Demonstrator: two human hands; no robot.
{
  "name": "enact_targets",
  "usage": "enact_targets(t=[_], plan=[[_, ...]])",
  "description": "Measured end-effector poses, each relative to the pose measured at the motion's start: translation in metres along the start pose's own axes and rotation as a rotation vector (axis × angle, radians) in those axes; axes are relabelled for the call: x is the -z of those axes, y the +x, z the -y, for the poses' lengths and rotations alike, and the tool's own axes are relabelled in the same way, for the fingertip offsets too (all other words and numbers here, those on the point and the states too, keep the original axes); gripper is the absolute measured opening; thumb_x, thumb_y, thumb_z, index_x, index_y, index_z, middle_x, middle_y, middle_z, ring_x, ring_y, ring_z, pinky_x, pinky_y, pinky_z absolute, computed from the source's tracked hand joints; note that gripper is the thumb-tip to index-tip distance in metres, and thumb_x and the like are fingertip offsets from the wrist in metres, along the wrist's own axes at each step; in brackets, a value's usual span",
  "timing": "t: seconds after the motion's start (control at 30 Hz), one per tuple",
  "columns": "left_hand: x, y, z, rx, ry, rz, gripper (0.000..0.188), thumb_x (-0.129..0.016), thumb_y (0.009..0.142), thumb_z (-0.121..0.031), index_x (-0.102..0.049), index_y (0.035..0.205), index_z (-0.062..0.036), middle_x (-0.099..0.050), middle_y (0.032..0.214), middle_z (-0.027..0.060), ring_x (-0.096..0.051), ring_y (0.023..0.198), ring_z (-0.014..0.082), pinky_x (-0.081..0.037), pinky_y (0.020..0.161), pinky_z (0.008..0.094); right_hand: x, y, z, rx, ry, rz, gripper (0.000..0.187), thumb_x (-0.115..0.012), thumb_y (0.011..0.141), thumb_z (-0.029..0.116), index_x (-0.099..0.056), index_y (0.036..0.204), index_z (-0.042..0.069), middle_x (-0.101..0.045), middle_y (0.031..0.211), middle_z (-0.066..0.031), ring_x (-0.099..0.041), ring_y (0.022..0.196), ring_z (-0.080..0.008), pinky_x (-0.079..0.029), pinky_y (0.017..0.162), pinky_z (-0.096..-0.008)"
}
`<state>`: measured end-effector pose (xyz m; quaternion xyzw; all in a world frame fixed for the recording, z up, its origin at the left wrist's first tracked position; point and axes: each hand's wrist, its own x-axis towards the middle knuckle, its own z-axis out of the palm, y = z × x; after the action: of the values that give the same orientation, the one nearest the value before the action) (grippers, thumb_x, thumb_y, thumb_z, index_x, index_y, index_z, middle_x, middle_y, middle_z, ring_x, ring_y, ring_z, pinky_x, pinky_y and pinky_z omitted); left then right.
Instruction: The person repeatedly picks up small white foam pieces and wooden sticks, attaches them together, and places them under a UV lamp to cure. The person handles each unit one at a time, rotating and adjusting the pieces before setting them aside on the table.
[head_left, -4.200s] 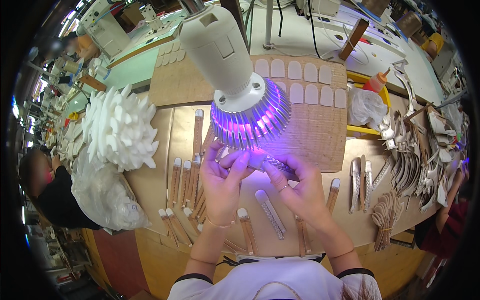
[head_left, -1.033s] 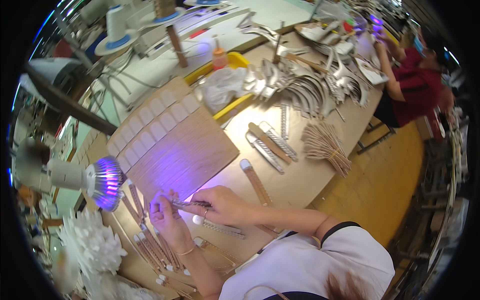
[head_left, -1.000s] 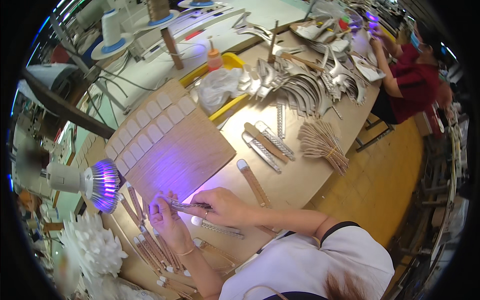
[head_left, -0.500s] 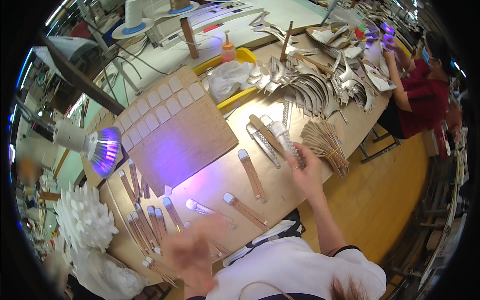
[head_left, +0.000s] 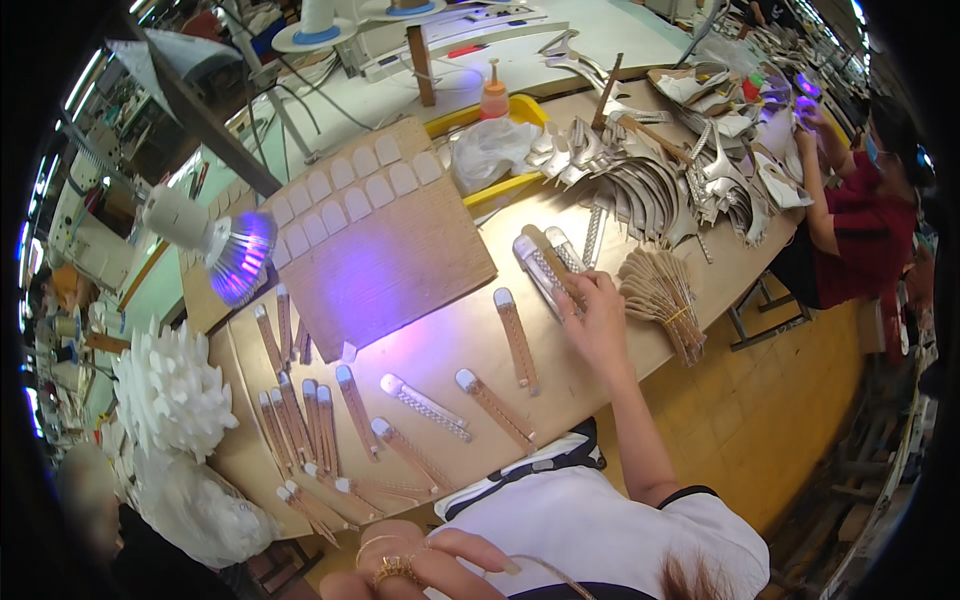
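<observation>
My right hand (head_left: 597, 322) is closed on the lower end of a braided shoe strap (head_left: 545, 268), over a small group of similar silver and tan straps on the table. Another silver-tipped strap (head_left: 566, 250) shows just beyond my fingers. Below, at the picture's lower edge and close to my body, my left hand (head_left: 425, 562) wears a ring; its bent fingers are apart and nothing shows in them. Several brown straps with pale rounded tips (head_left: 518, 345) lie spread over the table, and one silver braided strap (head_left: 425, 407) lies face up among them.
A board (head_left: 400, 260) bears rows of pale rounded pieces. A lit lamp (head_left: 240, 258) hangs at left, above white foam-like pieces (head_left: 175, 395). Silver shoe parts (head_left: 640, 195), a banded tan bundle (head_left: 662, 300) and a yellow tray (head_left: 530, 112) stand farther back. A co-worker (head_left: 860, 200) sits at right.
My right hand has come down onto the strap group with the silver strap. My left hand has drawn back from the straps toward my body, uncovering those beneath it. The view has shifted slightly.
</observation>
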<state>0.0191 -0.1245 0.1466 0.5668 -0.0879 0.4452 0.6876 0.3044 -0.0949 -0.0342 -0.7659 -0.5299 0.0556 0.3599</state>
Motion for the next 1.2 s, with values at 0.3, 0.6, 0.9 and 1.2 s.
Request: enact_targets(t=[0.3,0.6,0.9,1.2], plan=[[-0.003,0.016,0.012,-0.009,-0.081,0.009,0.077,-0.072,0.085,-0.037,-0.029,0.146,-0.0208,-0.071,0.102,-0.0033,-0.061,0.103,0.0263,-0.036,0.101,0.0492,-0.011,0.051,-0.024,-0.149,-0.136,-0.15,0.042,-0.063,0.087,0.011,-0.05,0.124,-0.004,-0.054,0.105,-0.025,-0.058,0.096,-0.0396,-0.049,0.08,-0.0465],[0.011,0.015,0.015,-0.108,-0.142,0.108,0.055,-0.066,0.088,-0.039,-0.046,0.127,-0.0047,-0.065,0.097,0.0058,-0.061,0.089,0.0259,-0.045,0.089,0.045,-0.021,0.096,-0.06,-0.349,0.026,-0.137,0.051,-0.067,0.079,0.009,-0.048,0.125,-0.001,-0.06,0.103,-0.0222,-0.061,0.092,-0.0348,-0.049,0.081,-0.0429],[0.045,-0.062,0.05,0.406,0.57,-0.778,0.025,-0.061,0.093,-0.015,-0.058,0.109,0.004,-0.067,0.097,0.0149,-0.063,0.096,0.0235,-0.048,0.089,0.0371,0.024,0.03,-0.001,0.221,-0.306,-0.275,0.038,-0.068,0.083,0.019,-0.058,0.116,0.001,-0.057,0.101,-0.0139,-0.056,0.09,-0.0298,-0.046,0.08,-0.0397],[0.071,-0.068,0.069,0.499,0.596,-0.961,0.02,-0.056,0.094,-0.005,-0.059,0.111,0.0041,-0.068,0.101,0.0114,-0.063,0.097,0.0165,-0.048,0.09,0.0298,-0.032,-0.03,0.06,0.024,-0.182,0.32,0.044,-0.066,0.084,0.017,-0.053,0.122,-0.001,-0.055,0.1,-0.0204,-0.056,0.094,-0.0357,-0.048,0.081,-0.0439]])
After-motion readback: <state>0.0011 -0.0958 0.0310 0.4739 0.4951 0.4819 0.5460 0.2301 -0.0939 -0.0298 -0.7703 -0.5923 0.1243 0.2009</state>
